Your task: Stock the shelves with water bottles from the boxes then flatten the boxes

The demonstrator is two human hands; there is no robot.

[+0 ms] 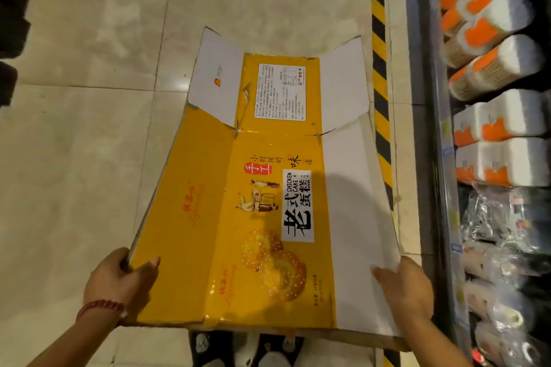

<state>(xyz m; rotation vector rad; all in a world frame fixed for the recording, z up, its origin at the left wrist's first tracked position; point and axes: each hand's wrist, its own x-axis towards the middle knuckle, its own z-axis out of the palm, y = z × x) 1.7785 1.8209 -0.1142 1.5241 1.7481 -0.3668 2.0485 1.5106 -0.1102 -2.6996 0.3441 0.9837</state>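
A flattened yellow and white cardboard box, printed with cake pictures and "CHICKEN CAKE", is held out flat in front of me above the tiled floor. Its far flaps are folded open. My left hand grips the box's near left edge, thumb on top and fingers underneath. My right hand grips the near right edge on the white panel, thumb on top. No water bottles are clearly recognisable in view.
A shelf unit runs along the right, holding white and orange packs above and clear-wrapped goods below. A yellow and black hazard stripe lines the floor beside it. My shoes show under the box. Dark objects stand at far left.
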